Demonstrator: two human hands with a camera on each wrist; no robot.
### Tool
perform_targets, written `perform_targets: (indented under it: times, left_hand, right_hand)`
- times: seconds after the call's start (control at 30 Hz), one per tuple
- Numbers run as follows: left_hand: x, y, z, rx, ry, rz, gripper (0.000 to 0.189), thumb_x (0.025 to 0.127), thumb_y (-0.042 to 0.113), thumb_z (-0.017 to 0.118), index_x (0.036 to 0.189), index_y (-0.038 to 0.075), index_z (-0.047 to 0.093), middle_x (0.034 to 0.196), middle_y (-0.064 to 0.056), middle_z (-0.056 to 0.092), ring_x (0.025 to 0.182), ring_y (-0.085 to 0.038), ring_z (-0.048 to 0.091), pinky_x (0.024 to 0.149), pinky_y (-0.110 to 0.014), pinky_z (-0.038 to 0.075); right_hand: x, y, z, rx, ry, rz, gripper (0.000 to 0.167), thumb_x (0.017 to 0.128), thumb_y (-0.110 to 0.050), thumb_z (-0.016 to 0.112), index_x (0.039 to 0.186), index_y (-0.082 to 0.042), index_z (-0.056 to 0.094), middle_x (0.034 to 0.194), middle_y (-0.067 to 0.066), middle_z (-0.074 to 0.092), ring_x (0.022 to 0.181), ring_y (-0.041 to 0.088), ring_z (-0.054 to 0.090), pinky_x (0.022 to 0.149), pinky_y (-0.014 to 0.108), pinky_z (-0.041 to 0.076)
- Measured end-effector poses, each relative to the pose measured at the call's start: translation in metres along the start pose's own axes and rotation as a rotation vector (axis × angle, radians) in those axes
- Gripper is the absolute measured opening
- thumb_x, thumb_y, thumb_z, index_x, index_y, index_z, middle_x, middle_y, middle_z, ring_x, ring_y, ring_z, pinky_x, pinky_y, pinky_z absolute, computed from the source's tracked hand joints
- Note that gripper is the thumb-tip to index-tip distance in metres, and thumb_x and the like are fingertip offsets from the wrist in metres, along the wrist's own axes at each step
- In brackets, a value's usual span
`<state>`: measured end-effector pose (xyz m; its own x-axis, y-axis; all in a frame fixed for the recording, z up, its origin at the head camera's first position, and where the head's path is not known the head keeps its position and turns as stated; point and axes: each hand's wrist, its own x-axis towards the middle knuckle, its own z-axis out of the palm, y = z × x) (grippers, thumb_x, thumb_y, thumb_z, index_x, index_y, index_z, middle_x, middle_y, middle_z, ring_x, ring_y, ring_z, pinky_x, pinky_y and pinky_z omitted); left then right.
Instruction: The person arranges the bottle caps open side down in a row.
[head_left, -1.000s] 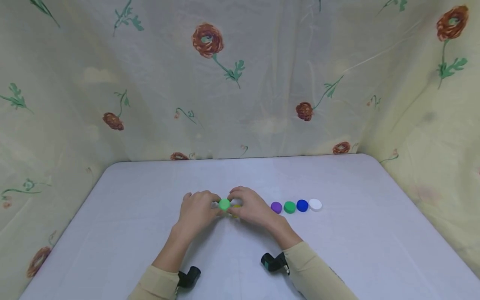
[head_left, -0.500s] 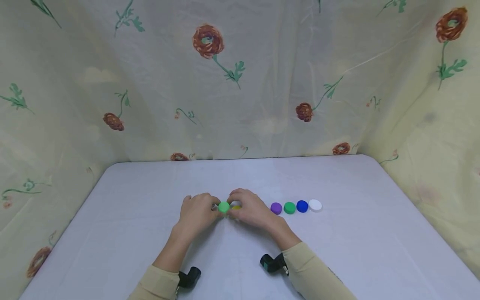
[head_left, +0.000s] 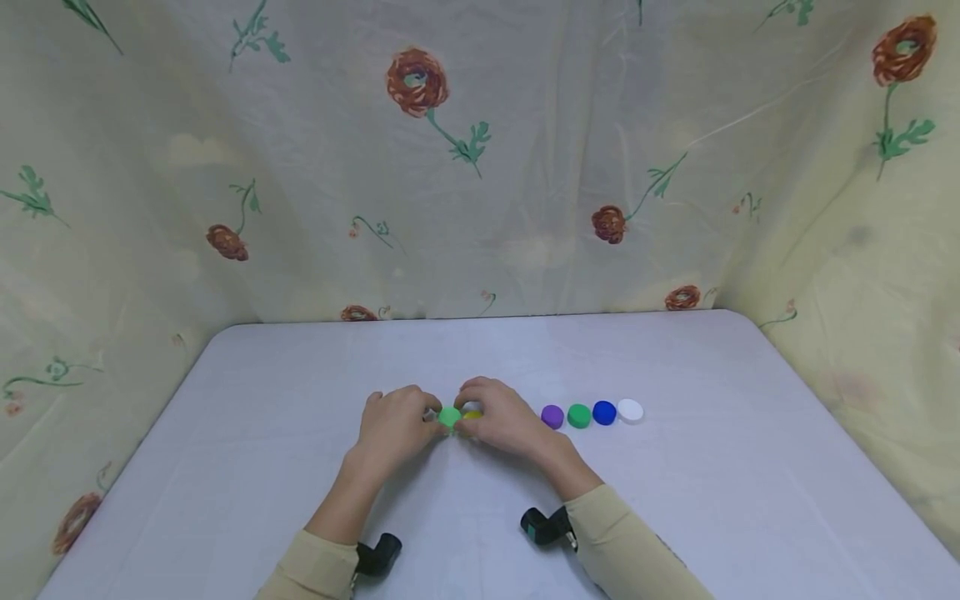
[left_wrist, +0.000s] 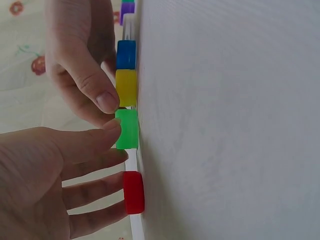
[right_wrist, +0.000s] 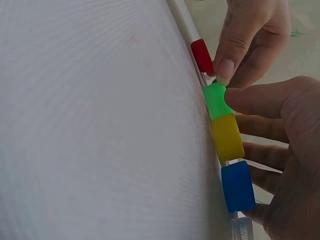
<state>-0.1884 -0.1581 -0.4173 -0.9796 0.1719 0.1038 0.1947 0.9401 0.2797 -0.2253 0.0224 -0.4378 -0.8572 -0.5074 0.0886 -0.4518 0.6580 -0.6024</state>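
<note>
A light green bottle cap [head_left: 450, 417] lies on the white table between my hands. My left hand [head_left: 397, 422] pinches it from the left, with the thumb and a fingertip at its edge. From the other side, my right hand [head_left: 504, 418] also pinches it. Right beside it stands a yellow cap [right_wrist: 228, 137], partly covered by the right fingers in the head view. A red cap [left_wrist: 133, 192] is near the other left fingers. Past the yellow one comes a blue cap [right_wrist: 238, 186], close to the right fingers. Both are hidden in the head view.
Farther right, a purple cap [head_left: 552, 417], a darker green cap [head_left: 579, 416], a second blue cap [head_left: 604, 412] and a white cap [head_left: 630, 411] continue the row. A clear ridged cap [right_wrist: 242, 229] follows the nearer blue one. Flowered cloth [head_left: 525, 167] hangs around the table [head_left: 247, 467].
The light green cap has come down slightly between the fingers and now sits level with the row. Both hands have stayed nearly in place.
</note>
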Motion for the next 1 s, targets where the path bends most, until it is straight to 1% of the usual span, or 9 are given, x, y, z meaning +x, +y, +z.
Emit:
perform_targets:
  times: [0.17,0.3,0.53,0.73,0.87,1.0]
  left_hand:
    - [0.000,0.000,-0.001,-0.001,-0.005,0.007,0.028,0.081,0.036,0.081,0.103,0.019,0.078,0.099,0.001,0.074,0.094,-0.017,0.068,0.093,-0.055,0.044]
    - [0.000,0.000,-0.001,-0.004,-0.012,0.012,0.029,0.081,0.036,0.081,0.104,0.019,0.078,0.098,0.001,0.074,0.092,-0.017,0.067,0.089,-0.052,0.045]
    - [0.001,-0.003,-0.001,-0.004,-0.020,0.009,0.033,0.081,0.037,0.081,0.109,0.020,0.077,0.098,0.002,0.073,0.089,-0.016,0.066,0.087,-0.048,0.046]
    - [0.001,-0.007,-0.003,-0.010,-0.040,0.016,0.035,0.081,0.037,0.081,0.111,0.020,0.076,0.101,0.001,0.073,0.083,-0.014,0.062,0.079,-0.041,0.047]
    - [0.001,-0.010,-0.004,-0.007,-0.058,0.013,0.036,0.081,0.037,0.082,0.112,0.019,0.076,0.108,-0.001,0.074,0.088,-0.015,0.064,0.076,-0.039,0.049]
    - [0.000,-0.011,-0.006,0.005,-0.070,0.009,0.038,0.080,0.037,0.082,0.113,0.020,0.075,0.114,-0.002,0.073,0.097,-0.019,0.067,0.079,-0.042,0.051]
  right_hand:
    - [-0.001,0.000,-0.001,0.009,-0.003,0.014,0.024,0.084,-0.022,0.072,0.107,-0.014,0.073,0.134,0.009,0.062,0.132,0.031,0.053,0.112,0.048,0.041]
    - [-0.002,0.000,-0.001,0.009,-0.004,0.023,0.026,0.085,-0.022,0.072,0.109,-0.013,0.072,0.136,0.009,0.061,0.134,0.030,0.052,0.113,0.048,0.040]
    - [0.000,0.002,0.001,0.008,-0.006,0.003,0.028,0.084,-0.022,0.072,0.111,-0.013,0.071,0.135,0.008,0.062,0.134,0.029,0.052,0.113,0.048,0.040]
    - [0.001,0.000,0.002,0.006,-0.010,0.013,0.029,0.085,-0.021,0.071,0.113,-0.013,0.071,0.135,0.006,0.062,0.134,0.028,0.052,0.113,0.047,0.040]
    - [0.001,-0.001,0.003,0.000,-0.017,0.019,0.029,0.086,-0.020,0.070,0.114,-0.014,0.071,0.137,0.006,0.061,0.136,0.028,0.051,0.114,0.048,0.039]
    - [0.001,-0.002,0.004,0.004,-0.021,0.029,0.029,0.087,-0.021,0.070,0.116,-0.015,0.070,0.139,0.005,0.059,0.138,0.028,0.049,0.115,0.049,0.038]
